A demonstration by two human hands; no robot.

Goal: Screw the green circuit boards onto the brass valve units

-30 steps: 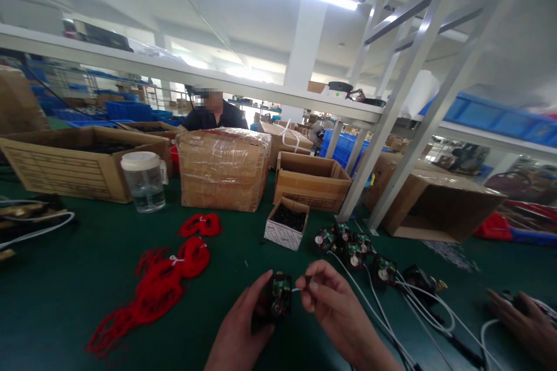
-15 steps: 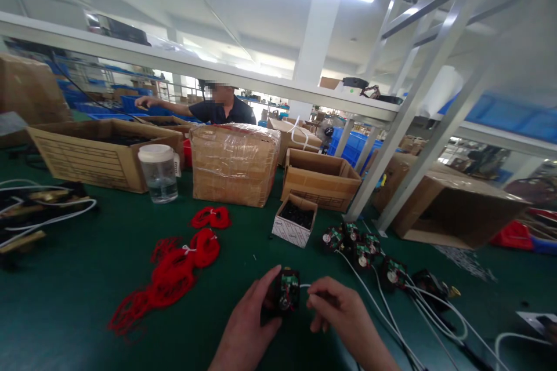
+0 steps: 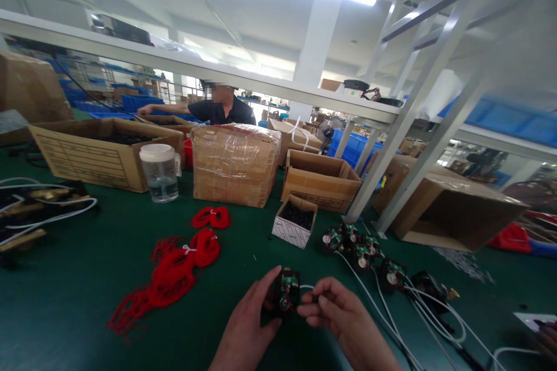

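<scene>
My left hand [image 3: 252, 319] is closed around the left side of a small black housing with a green circuit board [image 3: 289, 290] and red wires, held at the table's near middle. From its right side a short stretch of white cable [image 3: 306, 287] runs behind the fingers of my right hand [image 3: 335, 313]. Those fingers are bent together in a pinch just right of the housing, with a small dark piece [image 3: 316, 298] between them, too small to name. Similar circuit-board units [image 3: 363, 255] with white cables stand to the right.
Bundles of red wire [image 3: 174, 272] lie at left. A small carton of black parts [image 3: 292, 229], a lidded plastic cup [image 3: 159, 177] and a taped box [image 3: 235, 168] stand behind. Metal shelf posts [image 3: 391, 139] rise at right. Across the table, a co-worker [image 3: 230, 111] reaches sideways.
My right hand has shifted slightly, its fingers now nearer the housing and a small dark piece showing between them. My left hand stays put. The co-worker's outstretched hand has lowered.
</scene>
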